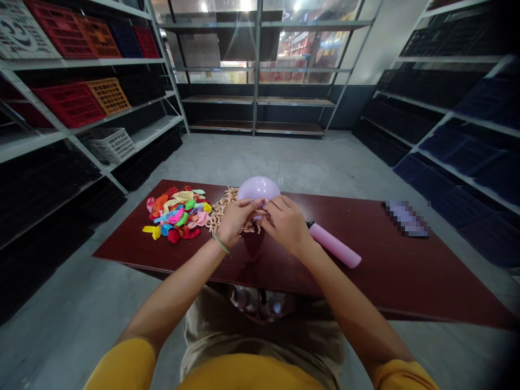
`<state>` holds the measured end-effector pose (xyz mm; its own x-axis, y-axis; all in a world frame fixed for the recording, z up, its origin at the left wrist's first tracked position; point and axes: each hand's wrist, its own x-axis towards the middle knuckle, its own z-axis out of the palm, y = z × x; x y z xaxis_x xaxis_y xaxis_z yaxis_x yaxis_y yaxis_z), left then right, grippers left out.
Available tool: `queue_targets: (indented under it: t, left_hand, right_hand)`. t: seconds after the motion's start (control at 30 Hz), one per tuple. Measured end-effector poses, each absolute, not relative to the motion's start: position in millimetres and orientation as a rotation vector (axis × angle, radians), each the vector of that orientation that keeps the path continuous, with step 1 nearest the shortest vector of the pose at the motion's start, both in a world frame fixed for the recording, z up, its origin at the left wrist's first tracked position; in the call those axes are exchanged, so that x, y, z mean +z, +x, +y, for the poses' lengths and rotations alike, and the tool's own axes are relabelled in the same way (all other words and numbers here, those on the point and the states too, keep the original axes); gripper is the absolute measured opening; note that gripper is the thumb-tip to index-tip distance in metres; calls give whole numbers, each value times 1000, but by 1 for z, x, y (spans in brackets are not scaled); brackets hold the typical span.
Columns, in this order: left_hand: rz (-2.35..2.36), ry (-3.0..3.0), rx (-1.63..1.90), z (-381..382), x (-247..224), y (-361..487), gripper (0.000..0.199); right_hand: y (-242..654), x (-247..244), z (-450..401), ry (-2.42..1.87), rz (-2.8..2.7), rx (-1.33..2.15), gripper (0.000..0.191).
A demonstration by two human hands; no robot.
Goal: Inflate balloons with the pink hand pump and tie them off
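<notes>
An inflated light purple balloon is over the middle of the table, on the far side of my hands. My left hand has its fingers closed in a pinch at the balloon's near end. From the other side my right hand meets it, fingers bent and pressed together at the same spot. The balloon's neck is mostly hidden by my fingers. Behind my left hand lies a heap of tan rubber-band-like loops. A pink cylinder with a black end, like a hand pump, rests right of my right hand.
A pile of colourful uninflated balloons lies on the left of the dark red table. A pixelated flat object is at the far right. Shelves with crates stand left and right; a metal rack stands behind.
</notes>
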<state>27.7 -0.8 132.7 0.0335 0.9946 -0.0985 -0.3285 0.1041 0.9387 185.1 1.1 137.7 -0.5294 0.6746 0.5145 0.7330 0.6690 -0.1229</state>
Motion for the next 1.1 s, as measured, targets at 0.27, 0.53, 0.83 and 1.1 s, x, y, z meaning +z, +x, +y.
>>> queue_targets:
  t: [0.27,0.53,0.83,1.1]
  left_hand:
    - [1090,1046,1215,-3,136,13,27]
    - [1063,1739,1341,-12,143,7,16]
    - [1036,1650,1104,-24,136,8,25]
    - [969,1426,1063,-38,139,13,24]
  right_hand:
    - [217,145,12,-768,-2398,167,18]
    - [225,154,16,-1036,-2276,483,25]
    - [217,156,6,-946,-2072,514,13]
    - [213,146,4,-847,-2045,666,6]
